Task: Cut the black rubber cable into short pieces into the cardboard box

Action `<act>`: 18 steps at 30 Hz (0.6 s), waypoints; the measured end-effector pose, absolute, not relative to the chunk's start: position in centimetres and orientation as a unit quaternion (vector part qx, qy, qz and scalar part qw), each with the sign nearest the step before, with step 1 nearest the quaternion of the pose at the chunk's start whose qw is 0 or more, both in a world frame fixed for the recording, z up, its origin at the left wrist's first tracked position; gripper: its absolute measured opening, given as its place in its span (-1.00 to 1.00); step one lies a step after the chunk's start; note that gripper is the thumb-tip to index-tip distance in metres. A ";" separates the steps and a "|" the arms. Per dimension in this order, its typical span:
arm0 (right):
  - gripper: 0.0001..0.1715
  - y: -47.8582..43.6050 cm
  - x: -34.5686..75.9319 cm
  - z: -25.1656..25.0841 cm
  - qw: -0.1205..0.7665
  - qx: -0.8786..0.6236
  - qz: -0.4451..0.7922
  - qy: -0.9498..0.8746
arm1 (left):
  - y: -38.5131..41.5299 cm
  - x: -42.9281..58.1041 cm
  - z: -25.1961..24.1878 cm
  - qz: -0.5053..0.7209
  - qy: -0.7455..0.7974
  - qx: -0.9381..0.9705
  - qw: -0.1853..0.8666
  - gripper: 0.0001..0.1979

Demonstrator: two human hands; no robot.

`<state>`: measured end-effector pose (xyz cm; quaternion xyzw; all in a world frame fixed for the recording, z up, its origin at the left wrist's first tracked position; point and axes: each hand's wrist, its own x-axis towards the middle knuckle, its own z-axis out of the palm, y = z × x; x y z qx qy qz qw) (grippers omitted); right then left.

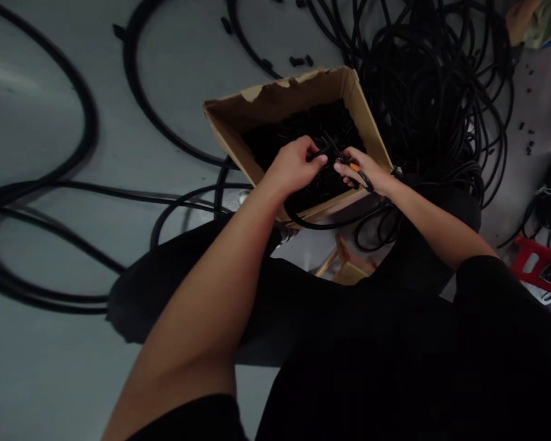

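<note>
Over the cardboard box (367, 116), my left hand (296, 164) is closed in a pinch on a thin black cable (320, 154); its end is hard to make out against the dark contents. My right hand (365, 170) grips scissors (356, 168) with black and orange handles. Their dark blades point up and left, close to the left fingertips. Many black pieces (298, 122) fill the box below both hands. A black length of cable loops over the box's near edge, beneath my left wrist.
A large tangle of black cable (422, 98) lies right of the box. Thick black loops (89, 116) spread over the grey floor at left. Small black offcuts (298, 61) are scattered around. A wooden stool (349, 269), a red plastic object (539, 263) and another person's arm (518, 21) also show.
</note>
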<state>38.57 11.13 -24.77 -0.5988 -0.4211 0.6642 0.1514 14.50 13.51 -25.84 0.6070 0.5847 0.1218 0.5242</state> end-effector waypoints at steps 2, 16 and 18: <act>-0.35 11.2 38.6 -24.5 0.146 -0.593 0.669 -0.425 | 13.4 14.4 -25.8 0.124 0.585 0.606 0.525 -0.77; -0.41 10.4 38.3 -24.9 0.122 -0.589 0.626 -0.497 | 12.7 14.4 -24.7 0.080 0.630 0.636 0.438 -0.49; -0.40 10.4 38.3 -25.2 0.116 -0.590 0.631 -0.491 | 12.7 14.5 -24.8 0.089 0.617 0.638 0.452 -0.48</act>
